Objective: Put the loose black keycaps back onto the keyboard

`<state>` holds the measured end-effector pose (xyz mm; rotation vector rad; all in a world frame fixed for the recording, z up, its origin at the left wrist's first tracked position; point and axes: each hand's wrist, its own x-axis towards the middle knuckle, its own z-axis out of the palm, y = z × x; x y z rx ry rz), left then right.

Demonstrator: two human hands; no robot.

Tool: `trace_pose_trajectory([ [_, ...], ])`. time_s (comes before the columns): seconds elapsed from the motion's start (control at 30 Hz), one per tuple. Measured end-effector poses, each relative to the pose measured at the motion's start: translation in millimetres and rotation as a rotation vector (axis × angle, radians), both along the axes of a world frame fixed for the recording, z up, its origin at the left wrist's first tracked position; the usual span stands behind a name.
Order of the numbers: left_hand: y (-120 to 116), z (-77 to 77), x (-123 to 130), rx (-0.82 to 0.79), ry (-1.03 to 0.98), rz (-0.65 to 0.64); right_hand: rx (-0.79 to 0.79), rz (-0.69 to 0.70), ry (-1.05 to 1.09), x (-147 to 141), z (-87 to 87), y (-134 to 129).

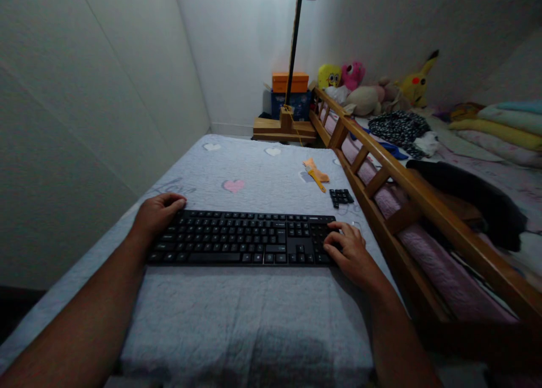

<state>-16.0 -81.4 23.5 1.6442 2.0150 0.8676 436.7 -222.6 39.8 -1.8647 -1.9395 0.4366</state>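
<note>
Evidently I have the keyboard [228, 239] flat on the quilted, heart-printed table [212, 314], squared up between both hands. Left hand [158, 214] at its far left corner; cannot tell whether those fingers grip. Right hand [349, 249] at its right end, thumb and forefinger apart. Step, as I judge it: steadying or aligning. Next move probably calls for even support at both ends. Just beyond, right side: loose keys [341, 196], yellow brush [317, 181], orange cloth [311, 162]. Room, dim: railed bed [381, 151] with plush toys [364, 99], stand [294, 49] near the far wall [237, 49].
</note>
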Motion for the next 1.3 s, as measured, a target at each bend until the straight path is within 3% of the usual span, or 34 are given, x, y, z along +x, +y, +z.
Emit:
trace_pose_trajectory([
  [0.4,3.6,-9.0,-5.6,0.013,-0.001,-0.012,-0.003,-0.008,-0.032,-3.2,-0.6,1.2],
  [1.3,2.9,-4.8,-2.8,0.019,0.007,-0.022,0.028,-0.023,-0.039,-4.0,-6.2,-0.3],
])
